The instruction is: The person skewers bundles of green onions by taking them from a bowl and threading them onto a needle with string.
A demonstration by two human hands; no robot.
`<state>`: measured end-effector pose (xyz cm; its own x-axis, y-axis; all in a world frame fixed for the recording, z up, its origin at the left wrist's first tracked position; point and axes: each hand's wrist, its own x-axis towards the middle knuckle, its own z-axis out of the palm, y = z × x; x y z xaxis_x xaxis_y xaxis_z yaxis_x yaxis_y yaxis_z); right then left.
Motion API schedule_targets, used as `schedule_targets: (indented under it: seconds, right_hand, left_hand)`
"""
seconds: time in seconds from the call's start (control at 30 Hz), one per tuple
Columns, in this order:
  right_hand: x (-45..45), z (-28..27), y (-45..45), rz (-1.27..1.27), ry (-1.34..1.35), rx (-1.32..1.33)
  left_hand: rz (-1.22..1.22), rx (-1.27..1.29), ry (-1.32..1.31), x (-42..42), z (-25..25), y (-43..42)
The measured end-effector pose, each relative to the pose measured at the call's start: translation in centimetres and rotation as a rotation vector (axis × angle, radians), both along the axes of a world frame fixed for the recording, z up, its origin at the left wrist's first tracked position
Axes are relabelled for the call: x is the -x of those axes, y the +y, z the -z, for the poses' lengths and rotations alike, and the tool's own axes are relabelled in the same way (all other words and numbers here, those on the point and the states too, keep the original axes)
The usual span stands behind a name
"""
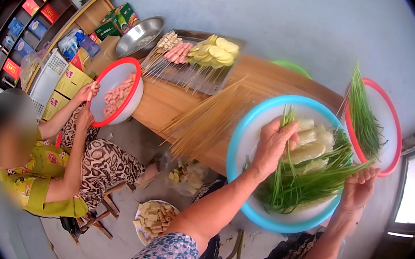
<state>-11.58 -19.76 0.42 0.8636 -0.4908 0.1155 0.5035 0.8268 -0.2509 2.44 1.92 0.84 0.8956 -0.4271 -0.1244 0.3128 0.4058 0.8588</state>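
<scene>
A large white basin with a blue rim (244, 128) is in front of me, holding long green chives (308, 187) and pale cabbage leaves (310, 149). Over its middle, my left hand (272, 144) is closed around several chive stalks whose ends stick up past the fingers. My right hand (359, 188), at the basin's right rim, grips the far end of a bunch of chives stretched across the basin. Left of the basin, a spread of thin wooden skewers (208, 119) lies on the wooden table (274, 81).
A metal tray (218, 82) bears skewered potato slices (216, 53) and sausages (178, 53). A red-rimmed basin (396, 135) with chives stands right. Left, a seated person (65, 164) holds a skewer beside another red-rimmed basin (139, 91). A plate of cut pieces (156, 218) is on the floor.
</scene>
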Motion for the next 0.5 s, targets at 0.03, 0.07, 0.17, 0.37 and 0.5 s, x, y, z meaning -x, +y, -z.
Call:
schedule_targets:
  seconds: [0.03,0.07,0.17,0.37,0.5]
  right_hand:
    - [-0.1,0.2,-0.2,0.017,0.007,0.024]
    - [-0.1,0.5,-0.3,0.033,0.015,0.045]
    - [-0.5,1.6,0.2,0.019,0.085,0.078]
    - [-1.1,2.1,0.8,-0.038,0.044,0.148]
    - [-0.9,2.0,0.2,-0.016,0.049,0.17]
  left_hand:
    - [-0.006,-0.02,-0.01,-0.3,-0.5,0.3]
    - [-0.015,-0.042,-0.018,-0.5,-0.9,0.7]
    - [-0.003,-0.071,0.004,-0.1,-0.9,0.3]
    - [0.064,0.023,0.069,0.6,-0.5,-0.2]
    - [0.008,0.089,0.1,0.3,-0.3,-0.2]
